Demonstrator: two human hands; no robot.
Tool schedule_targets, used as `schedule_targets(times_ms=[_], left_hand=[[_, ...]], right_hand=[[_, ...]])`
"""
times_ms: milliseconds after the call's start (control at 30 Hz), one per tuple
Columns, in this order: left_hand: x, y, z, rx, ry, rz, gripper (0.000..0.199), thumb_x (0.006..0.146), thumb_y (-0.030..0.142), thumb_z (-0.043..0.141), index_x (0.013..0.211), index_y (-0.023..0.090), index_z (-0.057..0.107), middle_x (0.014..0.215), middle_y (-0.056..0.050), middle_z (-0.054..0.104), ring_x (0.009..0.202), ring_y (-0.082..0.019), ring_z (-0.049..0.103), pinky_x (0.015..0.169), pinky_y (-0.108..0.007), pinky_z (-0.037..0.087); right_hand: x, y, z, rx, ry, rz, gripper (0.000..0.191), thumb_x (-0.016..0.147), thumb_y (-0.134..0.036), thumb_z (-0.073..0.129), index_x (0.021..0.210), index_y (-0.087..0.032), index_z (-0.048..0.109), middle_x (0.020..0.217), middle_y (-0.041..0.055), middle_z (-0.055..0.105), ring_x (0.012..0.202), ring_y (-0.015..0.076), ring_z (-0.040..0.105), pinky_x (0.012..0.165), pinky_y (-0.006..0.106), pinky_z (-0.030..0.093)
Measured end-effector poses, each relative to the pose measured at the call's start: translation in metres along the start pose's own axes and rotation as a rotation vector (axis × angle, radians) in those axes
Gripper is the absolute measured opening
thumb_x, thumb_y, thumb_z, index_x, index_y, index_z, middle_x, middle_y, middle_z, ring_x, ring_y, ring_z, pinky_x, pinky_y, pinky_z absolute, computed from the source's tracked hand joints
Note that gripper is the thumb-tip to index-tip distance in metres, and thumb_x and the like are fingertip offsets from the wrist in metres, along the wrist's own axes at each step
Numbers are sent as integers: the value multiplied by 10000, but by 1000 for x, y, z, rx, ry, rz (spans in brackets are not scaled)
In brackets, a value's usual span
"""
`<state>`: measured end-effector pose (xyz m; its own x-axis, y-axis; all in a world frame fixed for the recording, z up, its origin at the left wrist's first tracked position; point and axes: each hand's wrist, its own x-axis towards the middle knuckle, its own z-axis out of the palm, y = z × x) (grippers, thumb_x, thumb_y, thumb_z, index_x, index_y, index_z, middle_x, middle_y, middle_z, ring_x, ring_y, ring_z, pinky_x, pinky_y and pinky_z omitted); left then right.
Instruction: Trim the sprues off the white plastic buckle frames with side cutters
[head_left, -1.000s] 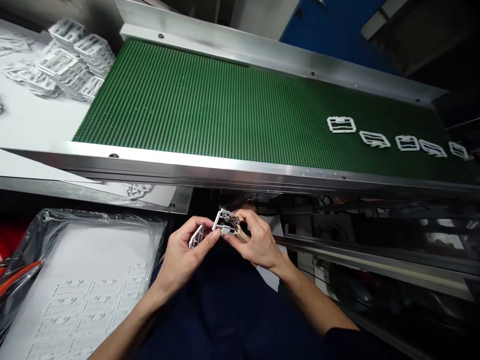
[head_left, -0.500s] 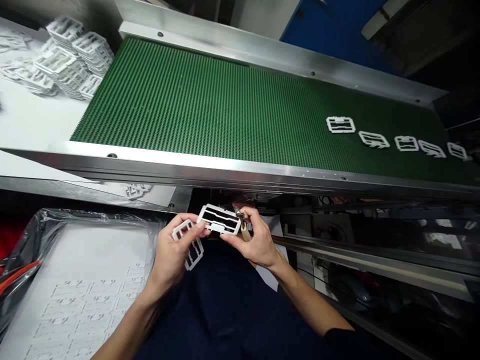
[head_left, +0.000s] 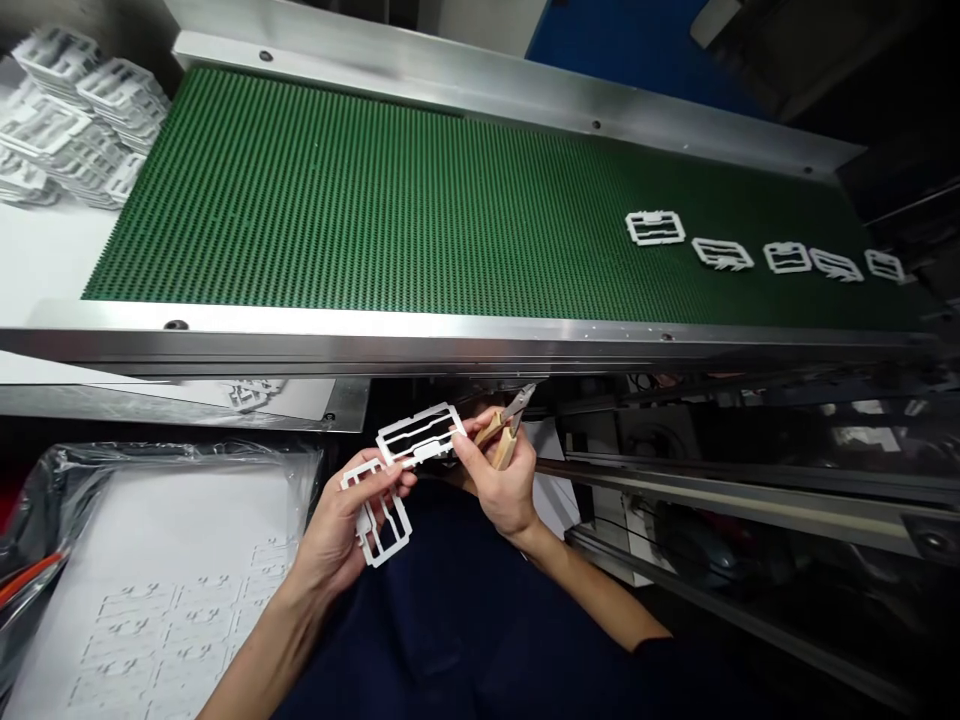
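Two white plastic frames are in my left hand (head_left: 345, 525): a lower frame (head_left: 386, 545) hangs tilted across the fingers, and an upper frame (head_left: 420, 410) is pinched at its lower left corner. My right hand (head_left: 502, 475) holds cutters (head_left: 504, 450) with tan handles, their metal jaws pointing up and to the right. Its thumb and fingertips also touch the right end of the upper frame. Both hands are in front of my dark clothing, just below the near rail of a green conveyor belt (head_left: 360, 210).
Several white frames (head_left: 655, 228) lie on the belt's right part. Stacks of similar frames (head_left: 52, 120) stand at the upper left. Below left, a plastic-lined box (head_left: 195, 500) holds white sheet material with cutouts. Metal rails (head_left: 720, 510) run along the lower right.
The upper frame has tilted, its right end now higher. The cutters have turned so their jaws point up and right, away from the frame. The whole view has shifted slightly.
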<state>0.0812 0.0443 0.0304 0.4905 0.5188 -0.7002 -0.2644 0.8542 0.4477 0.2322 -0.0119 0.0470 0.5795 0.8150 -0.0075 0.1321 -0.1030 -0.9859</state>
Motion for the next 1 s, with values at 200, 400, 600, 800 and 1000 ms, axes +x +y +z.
schedule_targets(times_ms=[200, 400, 600, 800, 1000], left_hand=[[-7, 7, -8, 282, -139, 56, 269, 703, 245, 750, 926, 135, 647, 877, -92, 674, 732, -167, 631, 676, -213, 506], [-1, 25, -7, 523, -171, 217, 195, 788, 341, 662, 864, 161, 662, 743, -38, 626, 655, -128, 560, 604, -184, 447], [3, 24, -1, 607, -288, 158, 173, 760, 321, 687, 814, 161, 648, 709, -38, 604, 651, -154, 545, 615, -230, 432], [2, 14, -2, 633, -185, 228, 149, 777, 307, 675, 801, 167, 631, 688, -24, 586, 631, -135, 507, 591, -217, 397], [4, 8, 1, 632, -167, 231, 165, 775, 312, 683, 808, 162, 624, 700, -15, 577, 644, -122, 492, 608, -206, 393]], right_hand=[[8, -5, -12, 29, -45, 26, 221, 774, -269, 652, 909, -203, 489, 809, -4, 556, 727, 123, 565, 725, 282, 501], [15, -5, -21, 64, -152, 127, 274, 725, -292, 700, 904, -202, 513, 793, -12, 581, 724, 119, 578, 722, 272, 512], [14, -4, -21, 115, -178, 182, 279, 734, -307, 694, 919, -191, 520, 795, 0, 607, 724, 127, 603, 712, 275, 519], [4, 3, -23, 131, -157, 147, 214, 828, -342, 593, 938, -188, 492, 787, 12, 619, 650, 121, 611, 670, 278, 516], [-5, 12, -19, 177, -116, 199, 206, 831, -342, 586, 936, -197, 483, 766, -2, 586, 657, 123, 607, 662, 271, 525]])
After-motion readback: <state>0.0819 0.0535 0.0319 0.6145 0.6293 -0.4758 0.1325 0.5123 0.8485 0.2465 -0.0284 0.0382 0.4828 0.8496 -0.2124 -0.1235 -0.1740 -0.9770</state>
